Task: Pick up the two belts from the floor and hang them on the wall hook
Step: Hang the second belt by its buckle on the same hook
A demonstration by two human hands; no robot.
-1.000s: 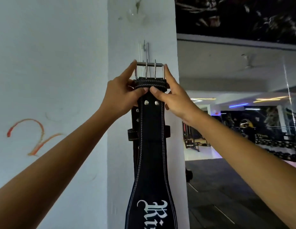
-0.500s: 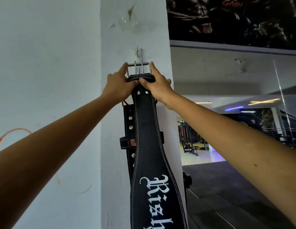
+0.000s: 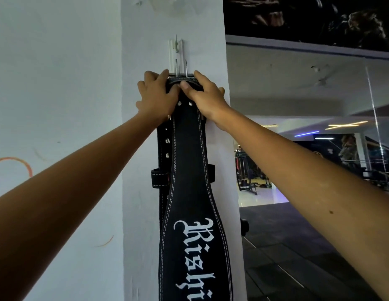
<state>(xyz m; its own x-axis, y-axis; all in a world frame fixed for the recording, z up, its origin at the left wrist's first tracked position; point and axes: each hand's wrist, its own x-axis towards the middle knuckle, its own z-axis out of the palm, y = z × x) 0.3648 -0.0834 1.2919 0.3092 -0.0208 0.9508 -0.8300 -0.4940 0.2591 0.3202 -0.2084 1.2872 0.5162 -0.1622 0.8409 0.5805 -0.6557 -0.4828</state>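
At our fingertips [image 3: 185, 85], both thumbs pinched folded top of front belt [image 3: 187, 161]; left hand [image 3: 157, 98] and right hand [image 3: 205, 97] closed tight on it. Steel prongs [image 3: 181, 67] stood up just below wall hook [image 3: 177, 47]. Second belt [image 3: 162, 148] hung behind, on white pillar [image 3: 143, 192]. We judged: lift buckle higher, slip frame over hook, then release slowly. White gothic letters read "Rishi", rest cut off.

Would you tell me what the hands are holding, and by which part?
Both the left hand and right hand grip the black belt at its buckle end.
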